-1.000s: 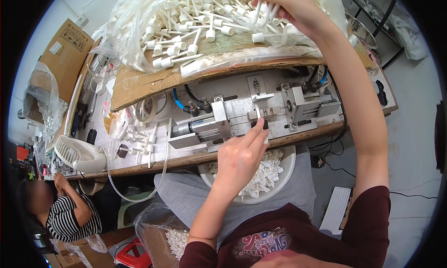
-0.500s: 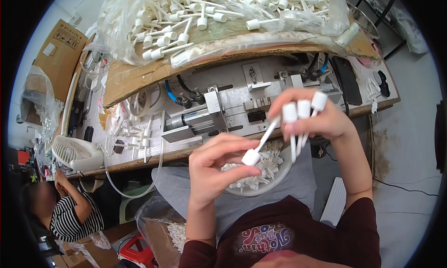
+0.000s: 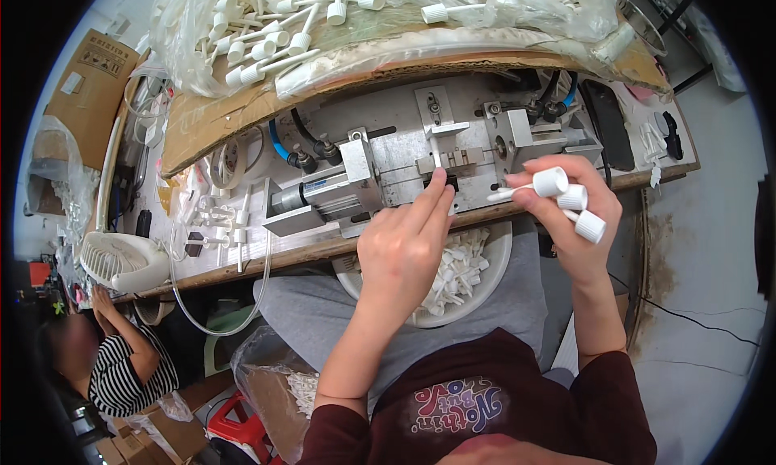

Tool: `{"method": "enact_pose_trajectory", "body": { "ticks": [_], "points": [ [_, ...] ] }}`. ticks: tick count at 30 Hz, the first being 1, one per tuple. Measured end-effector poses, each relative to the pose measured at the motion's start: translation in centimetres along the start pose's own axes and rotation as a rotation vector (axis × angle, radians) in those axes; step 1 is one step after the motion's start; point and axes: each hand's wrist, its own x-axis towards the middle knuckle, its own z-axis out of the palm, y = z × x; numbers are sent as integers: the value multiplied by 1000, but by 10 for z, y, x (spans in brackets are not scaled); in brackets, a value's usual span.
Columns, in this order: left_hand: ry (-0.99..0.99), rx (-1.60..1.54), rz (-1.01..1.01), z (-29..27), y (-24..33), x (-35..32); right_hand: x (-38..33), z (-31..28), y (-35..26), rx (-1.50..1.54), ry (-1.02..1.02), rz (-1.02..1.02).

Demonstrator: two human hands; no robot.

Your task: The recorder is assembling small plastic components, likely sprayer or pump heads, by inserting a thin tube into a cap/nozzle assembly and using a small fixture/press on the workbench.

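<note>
My left hand (image 3: 408, 243) reaches over the metal fixture, its index and middle fingers stretched forward and close together. Their tips touch a narrow white stemmed cap (image 3: 437, 154) at the small metal holding block (image 3: 463, 158); its lower part and my thumb are hidden. To the right, my right hand (image 3: 578, 214) is closed round three white stemmed caps (image 3: 550, 182), with ribbed caps facing outward and thin stems pointing left. Below my hands, a white bowl (image 3: 503, 275) on my lap holds many small white plastic pieces (image 3: 459, 275).
Air cylinders (image 3: 319, 198) with blue and black hoses flank the block. Above lies cardboard (image 3: 234, 129) bearing a heap of white stemmed caps (image 3: 267, 48) in clear plastic. A black phone (image 3: 606, 125) lies right; a white fan (image 3: 125, 263) stands left. A person in a striped top (image 3: 133, 376) sits at left.
My left hand has moved forward from my right hand to the fixture, carrying one stemmed cap. My right hand has lowered and turned, keeping the other caps.
</note>
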Motion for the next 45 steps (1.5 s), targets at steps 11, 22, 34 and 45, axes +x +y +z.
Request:
{"method": "enact_pose_trajectory", "body": {
  "ticks": [11,22,34,45],
  "points": [
    [-17,-176,-66,-3,0,0,-9,-6,13,-383,-24,-541],
    [-5,-1057,-352,-22,16,-11,-15,12,18,-569,-125,-821],
    [14,-41,-9,2,2,-8,-19,11,34,-459,-43,-660],
    [-17,-22,-25,-1,-1,2,-24,8,40,-516,5,-727]
  ]
}}
